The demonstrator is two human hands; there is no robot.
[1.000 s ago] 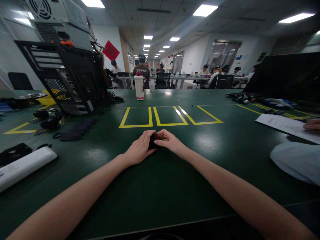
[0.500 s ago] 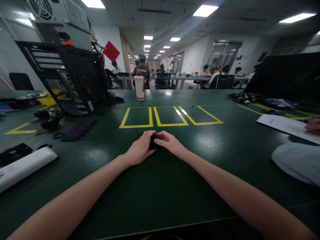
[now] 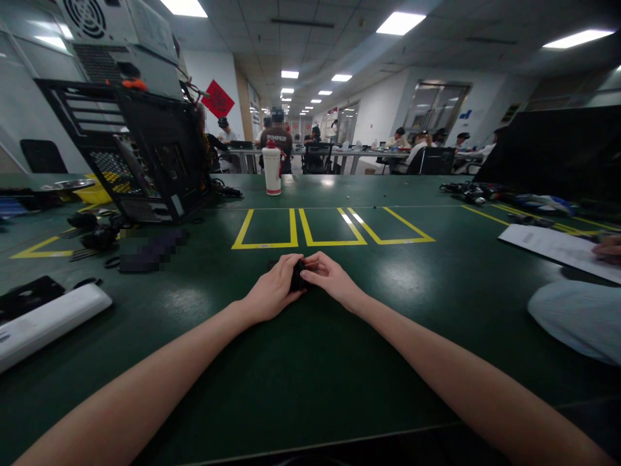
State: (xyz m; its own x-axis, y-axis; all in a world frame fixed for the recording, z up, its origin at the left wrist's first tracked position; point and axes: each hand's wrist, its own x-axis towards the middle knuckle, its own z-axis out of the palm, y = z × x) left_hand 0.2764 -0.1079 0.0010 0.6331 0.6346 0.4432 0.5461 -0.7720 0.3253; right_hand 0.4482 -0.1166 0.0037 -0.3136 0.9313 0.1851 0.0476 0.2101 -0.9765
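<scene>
A small black object [image 3: 297, 277] rests on the green table [image 3: 310, 375], mostly covered by my hands, so its kind cannot be made out. My left hand [image 3: 275, 288] wraps round its left side, fingers bent over the top and thumb low at the near side. From the right, my right hand [image 3: 328, 277] pinches it, with the thumb on the near face and the fingers curled behind. A dark bit of it sticks out just past the left fingers.
Yellow tape outlines [image 3: 264, 246] lie beyond my hands, with a white cup [image 3: 273, 171] behind. An open computer case [image 3: 150, 155] stands at left, above a white bar-shaped object [image 3: 58, 323]. At right, another person's hand [image 3: 609, 248] touches a white sheet [image 3: 548, 249].
The whole view has shifted very slightly. Both hands keep the same hold on the black object.
</scene>
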